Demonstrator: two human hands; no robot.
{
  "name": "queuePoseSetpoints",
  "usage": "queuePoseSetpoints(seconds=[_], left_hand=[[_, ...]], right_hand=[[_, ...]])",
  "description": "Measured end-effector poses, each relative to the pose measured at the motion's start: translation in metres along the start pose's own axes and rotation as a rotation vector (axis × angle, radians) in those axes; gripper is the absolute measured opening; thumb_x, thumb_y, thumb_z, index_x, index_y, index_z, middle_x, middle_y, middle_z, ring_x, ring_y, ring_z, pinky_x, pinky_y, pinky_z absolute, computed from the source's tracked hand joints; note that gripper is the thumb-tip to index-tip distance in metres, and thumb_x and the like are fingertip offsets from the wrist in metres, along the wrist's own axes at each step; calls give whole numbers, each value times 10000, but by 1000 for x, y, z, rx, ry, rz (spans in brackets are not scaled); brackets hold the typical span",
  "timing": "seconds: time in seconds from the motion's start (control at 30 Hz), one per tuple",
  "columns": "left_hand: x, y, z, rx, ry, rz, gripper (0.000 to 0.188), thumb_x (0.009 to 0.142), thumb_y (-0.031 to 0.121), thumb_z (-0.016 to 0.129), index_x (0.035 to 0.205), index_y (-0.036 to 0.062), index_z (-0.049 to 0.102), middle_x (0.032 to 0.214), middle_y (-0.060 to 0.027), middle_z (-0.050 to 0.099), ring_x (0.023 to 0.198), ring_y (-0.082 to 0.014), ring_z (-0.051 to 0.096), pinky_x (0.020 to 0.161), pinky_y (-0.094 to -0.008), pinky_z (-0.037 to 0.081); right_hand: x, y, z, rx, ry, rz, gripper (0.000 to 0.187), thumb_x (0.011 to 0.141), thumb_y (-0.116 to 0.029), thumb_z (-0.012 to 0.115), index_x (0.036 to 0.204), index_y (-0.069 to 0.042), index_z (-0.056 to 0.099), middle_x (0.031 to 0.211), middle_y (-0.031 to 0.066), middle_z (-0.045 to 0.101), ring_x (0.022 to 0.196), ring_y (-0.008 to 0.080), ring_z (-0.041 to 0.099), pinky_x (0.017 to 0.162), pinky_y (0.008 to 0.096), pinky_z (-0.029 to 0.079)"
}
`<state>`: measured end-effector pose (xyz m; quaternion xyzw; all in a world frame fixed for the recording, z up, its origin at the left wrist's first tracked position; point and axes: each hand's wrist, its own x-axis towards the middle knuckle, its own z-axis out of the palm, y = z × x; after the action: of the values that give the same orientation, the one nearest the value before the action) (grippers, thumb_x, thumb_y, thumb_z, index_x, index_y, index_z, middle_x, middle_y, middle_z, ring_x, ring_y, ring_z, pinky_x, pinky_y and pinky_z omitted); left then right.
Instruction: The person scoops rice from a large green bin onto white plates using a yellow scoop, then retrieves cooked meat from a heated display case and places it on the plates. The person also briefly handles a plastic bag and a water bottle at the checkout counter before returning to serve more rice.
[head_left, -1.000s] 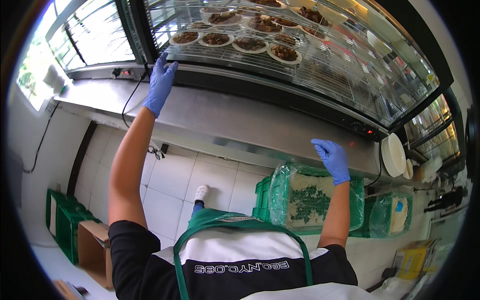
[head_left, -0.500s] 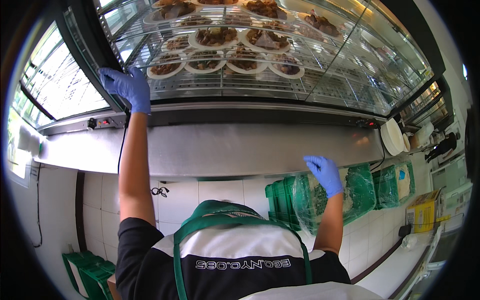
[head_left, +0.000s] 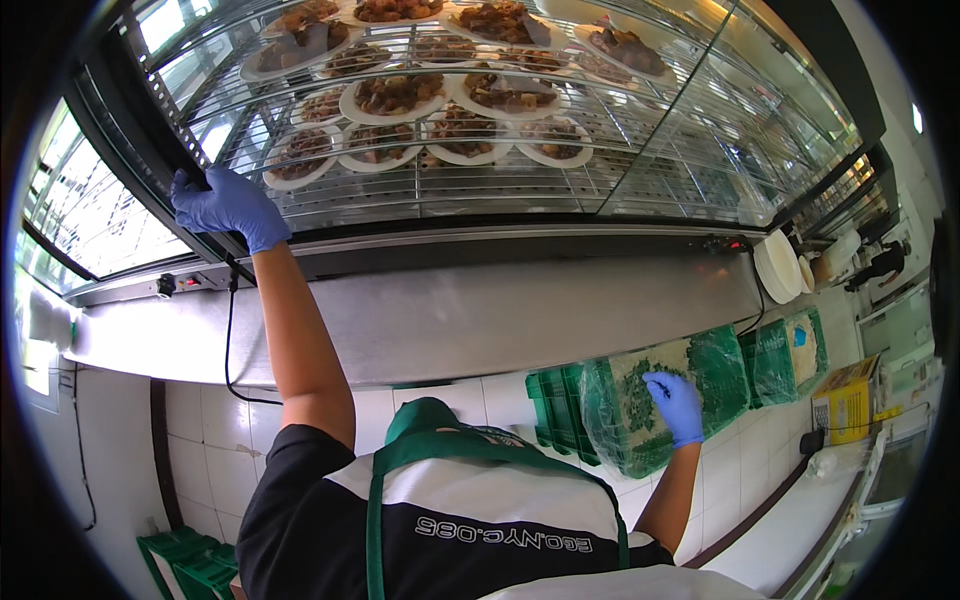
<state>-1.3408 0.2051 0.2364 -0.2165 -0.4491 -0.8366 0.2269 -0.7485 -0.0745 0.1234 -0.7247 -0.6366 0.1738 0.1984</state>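
One line of clear lettering, on the shirt [head_left: 450,520]: white outlined capitals plus digits in a row across the black chest band, upside down in this view. Green apron [head_left: 425,418]: small pale print on the bib, steeply angled, can't read it. Yellow box [head_left: 845,410], far right: dark print on its face, too small to make out. Display cabinet [head_left: 430,246]: red spots on the left control panel [head_left: 180,285] and right control panel [head_left: 725,244]; can't tell if digits or plain lamps.
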Motion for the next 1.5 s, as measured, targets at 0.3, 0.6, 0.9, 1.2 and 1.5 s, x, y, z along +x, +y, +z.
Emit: queuePoseSetpoints(seconds=[0.3,0.6,0.9,1.2,1.5], left_hand=[[-170,134,0,-226,-571,-15,566,708,-93,518,1250,-39,364,1157,-134,351,1089,-236,443,1013,-353,348],[-179,145,8,-35,-1092,372,180,807,71,637,976,113,683,831,-61,624,747,-230,597,658,-337,497],[-165,140,63,310,-1203,940,141,800,161,629,937,127,634,885,-52,580,859,-250,587,716,-358,513],[-158,134,57,102,-1086,1307,193,698,115,608,888,105,579,808,-32,531,803,-197,573,687,-313,491],[-146,132,30,-141,-1066,1248,280,701,107,628,979,111,604,825,-10,537,753,-191,547,666,-319,485]], right_hand=[[79,-57,-4,-137,8,-306,194,847,-242,600,987,-129,673,894,122,665,836,319,626,734,409,497],[39,-22,3,-106,-88,-132,195,841,-268,603,953,-134,687,901,123,669,818,314,630,725,402,501],[13,15,-1,-98,-2,-165,204,853,-270,600,980,-133,681,909,126,668,798,322,634,706,406,505],[-2,21,2,-146,-12,-95,197,854,-261,602,973,-129,685,914,122,671,803,320,638,701,392,511],[0,26,7,-110,-16,-109,193,853,-268,603,973,-141,687,901,131,668,797,323,635,691,393,505]])
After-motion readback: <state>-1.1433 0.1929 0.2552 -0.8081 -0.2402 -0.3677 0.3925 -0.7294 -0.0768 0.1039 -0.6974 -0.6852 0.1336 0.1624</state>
